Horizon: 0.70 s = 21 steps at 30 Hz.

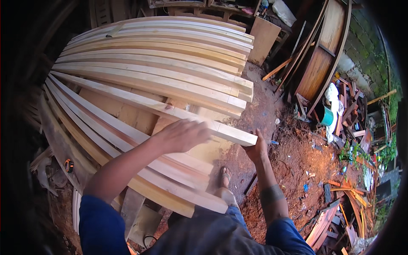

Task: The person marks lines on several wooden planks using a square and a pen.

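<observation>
A long planed timber point(204, 120) runs from the far left toward me at the right, with faint lines marked across its upper face. My right hand point(256, 147) grips its near end, thumb at the end face and fingers underneath. Over the near side of the same timber is my left hand point(186, 135), blurred by motion with curled fingers. Whether it holds anything is hidden. Several similar timbers point(153, 70) lie side by side beyond it. Closer to my body, more long boards point(178, 178) fan out.
A tape measure point(69, 165) rests on a rough plank at left. Wooden frames point(325, 54) lean at the upper right. Scrap wood point(347, 105), a green bucket point(327, 116) and litter cover the right side. Broken wood strips point(357, 204) lie on the reddish ground point(296, 172).
</observation>
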Each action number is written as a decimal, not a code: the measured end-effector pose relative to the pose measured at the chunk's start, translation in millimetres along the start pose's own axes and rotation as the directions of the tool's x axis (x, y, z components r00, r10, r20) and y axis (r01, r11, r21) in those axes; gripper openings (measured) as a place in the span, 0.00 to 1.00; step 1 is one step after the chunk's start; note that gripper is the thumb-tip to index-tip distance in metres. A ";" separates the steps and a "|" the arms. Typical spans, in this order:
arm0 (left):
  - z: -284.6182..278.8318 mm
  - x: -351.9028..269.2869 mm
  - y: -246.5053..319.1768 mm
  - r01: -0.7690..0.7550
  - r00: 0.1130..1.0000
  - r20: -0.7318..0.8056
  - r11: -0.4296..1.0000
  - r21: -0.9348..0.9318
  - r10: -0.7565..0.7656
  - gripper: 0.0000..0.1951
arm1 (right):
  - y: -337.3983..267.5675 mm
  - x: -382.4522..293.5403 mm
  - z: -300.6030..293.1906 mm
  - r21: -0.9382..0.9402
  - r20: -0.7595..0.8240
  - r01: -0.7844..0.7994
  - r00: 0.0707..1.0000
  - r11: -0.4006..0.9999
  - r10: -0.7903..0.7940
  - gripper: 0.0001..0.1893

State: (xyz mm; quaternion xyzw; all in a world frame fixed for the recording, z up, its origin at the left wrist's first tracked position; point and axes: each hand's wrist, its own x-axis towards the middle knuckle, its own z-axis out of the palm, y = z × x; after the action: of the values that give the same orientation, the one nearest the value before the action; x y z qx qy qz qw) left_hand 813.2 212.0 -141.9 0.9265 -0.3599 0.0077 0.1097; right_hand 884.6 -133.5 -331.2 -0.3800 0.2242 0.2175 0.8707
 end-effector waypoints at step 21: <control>-19.8 -37.8 88.9 -0.310 0.047 0.194 -0.199 -0.930 -0.980 0.13 | 16.4 -5.5 -2.4 -0.376 0.198 -0.155 0.950 0.913 0.242 0.21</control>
State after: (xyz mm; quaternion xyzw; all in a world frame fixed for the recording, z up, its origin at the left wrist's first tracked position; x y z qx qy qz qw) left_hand 727.1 177.5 -108.5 0.4313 0.3444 0.2065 0.8079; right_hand 870.6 -126.3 -338.9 -0.4773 0.1118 0.3867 0.7811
